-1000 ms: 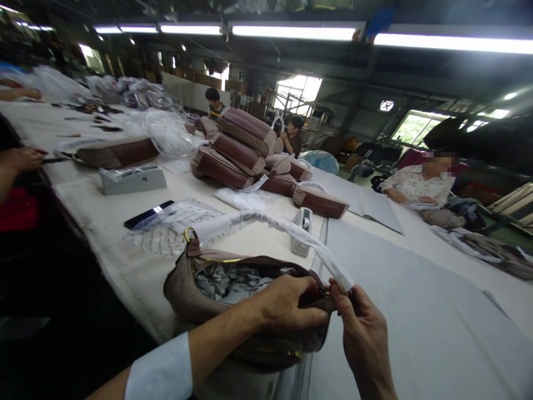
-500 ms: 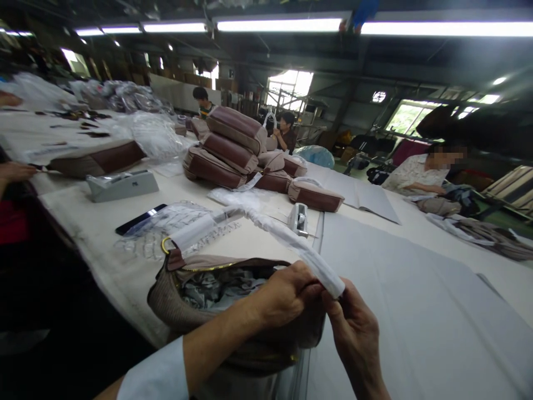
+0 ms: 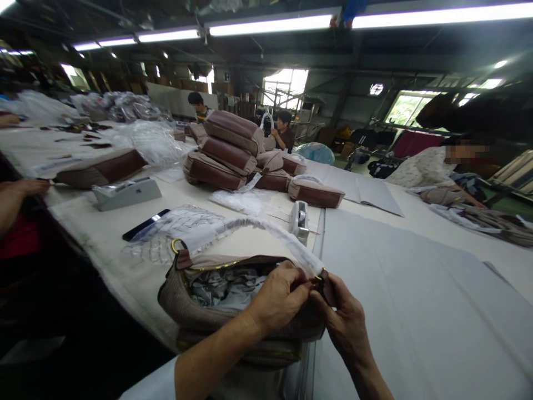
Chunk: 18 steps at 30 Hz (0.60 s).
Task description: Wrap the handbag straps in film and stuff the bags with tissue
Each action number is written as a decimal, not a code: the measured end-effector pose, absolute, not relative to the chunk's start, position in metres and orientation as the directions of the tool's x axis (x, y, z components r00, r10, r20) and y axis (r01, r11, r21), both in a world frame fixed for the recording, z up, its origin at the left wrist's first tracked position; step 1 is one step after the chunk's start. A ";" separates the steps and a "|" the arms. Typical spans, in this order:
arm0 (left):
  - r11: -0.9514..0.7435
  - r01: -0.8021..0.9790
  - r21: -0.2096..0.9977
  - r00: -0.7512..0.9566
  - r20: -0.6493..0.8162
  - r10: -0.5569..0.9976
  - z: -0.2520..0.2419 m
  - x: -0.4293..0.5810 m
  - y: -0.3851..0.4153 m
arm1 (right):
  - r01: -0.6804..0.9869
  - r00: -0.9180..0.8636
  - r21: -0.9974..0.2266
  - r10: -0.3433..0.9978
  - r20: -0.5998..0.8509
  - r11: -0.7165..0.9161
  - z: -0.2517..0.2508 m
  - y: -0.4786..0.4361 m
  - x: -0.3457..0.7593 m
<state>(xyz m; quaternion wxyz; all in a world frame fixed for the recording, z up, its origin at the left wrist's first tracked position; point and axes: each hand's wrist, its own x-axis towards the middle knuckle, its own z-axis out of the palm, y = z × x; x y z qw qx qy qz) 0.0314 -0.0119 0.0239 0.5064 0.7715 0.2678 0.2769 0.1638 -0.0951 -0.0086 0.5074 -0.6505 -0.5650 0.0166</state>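
Note:
A taupe handbag (image 3: 195, 311) lies open in front of me, stuffed with grey paper (image 3: 227, 289). Its handle (image 3: 250, 225) is wrapped in white paper and arches over the opening. My left hand (image 3: 277, 297) pinches the near end of the handle by the gold ring. My right hand (image 3: 343, 319) grips the brown strap tab (image 3: 327, 283) at the same spot, fingers closed.
A tape dispenser (image 3: 300, 218) stands just beyond the bag. A phone (image 3: 145, 224) and plastic wrap lie to the left. A stack of brown bags (image 3: 233, 155) sits mid-table. Another person's hand (image 3: 19, 191) is at the left; other people sit far back and at right.
The wrapped handle has dropped lower and its white end has been pushed down to the ring. Both my hands came together at the strap tab.

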 end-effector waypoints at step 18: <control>-0.829 0.517 0.214 0.738 0.380 0.558 -0.012 -0.021 -0.009 | 0.682 0.380 -0.715 0.762 0.525 0.152 -0.022 -0.101 0.152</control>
